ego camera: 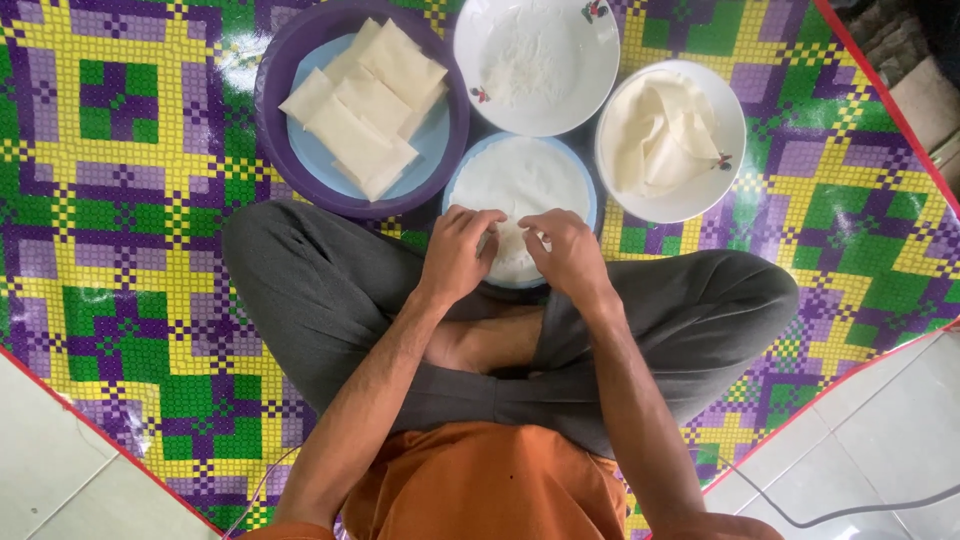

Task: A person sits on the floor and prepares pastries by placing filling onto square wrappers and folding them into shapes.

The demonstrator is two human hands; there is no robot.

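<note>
Both hands work the near edge of a thin white wrapper [520, 185] lying on a blue plate [588, 195]: left hand [458, 255] and right hand [568, 252] each have a pinching grip closed on it. Beyond sit folded wrappers [365, 110] in a purple dish [275, 120].

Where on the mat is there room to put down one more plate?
The mat lies bare left of the purple bowl and to the right of the white bowl of wrappers. It is crowded in the middle: the flour plate, the blue plate and both bowls touch or nearly touch, with the left hand and right hand over the blue plate.
</note>
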